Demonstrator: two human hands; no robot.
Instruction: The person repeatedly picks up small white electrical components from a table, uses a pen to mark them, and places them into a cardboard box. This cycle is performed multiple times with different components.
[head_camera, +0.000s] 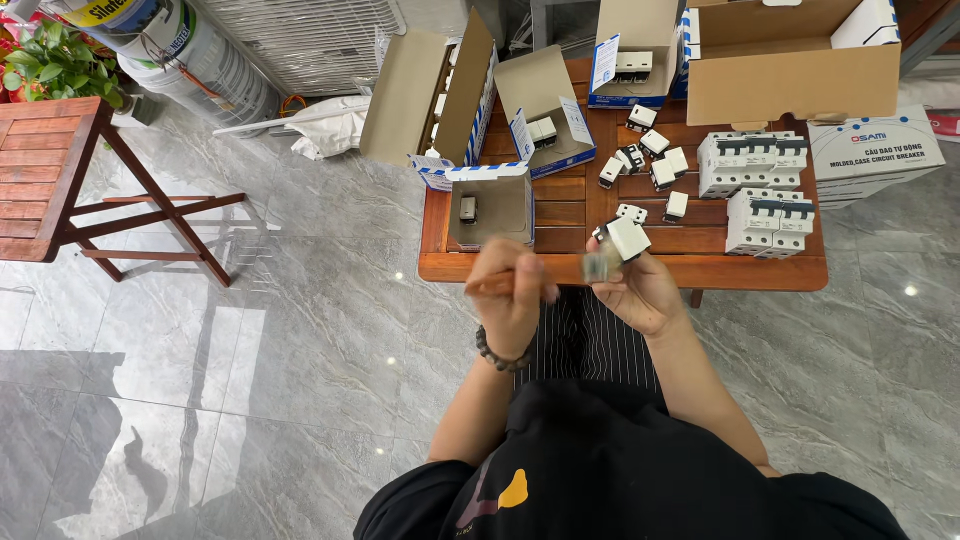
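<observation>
My right hand (640, 290) holds a small white circuit breaker (626, 238) up over the near edge of the low wooden table (560, 268). My left hand (508, 285), with a dark bead bracelet on the wrist, grips an orange-handled screwdriver (492, 284) whose blurred tip reaches the breaker. Several loose small white breakers (652, 165) lie on the table beyond my hands. Larger white multi-pole breakers (768, 220) stand in two groups at the right.
Open cardboard boxes (488, 205) with breakers inside stand at the table's left and back. A big open carton (790, 60) and a white printed box (875, 155) sit at the right. A wooden stool (60, 170) stands at left on the grey marble floor.
</observation>
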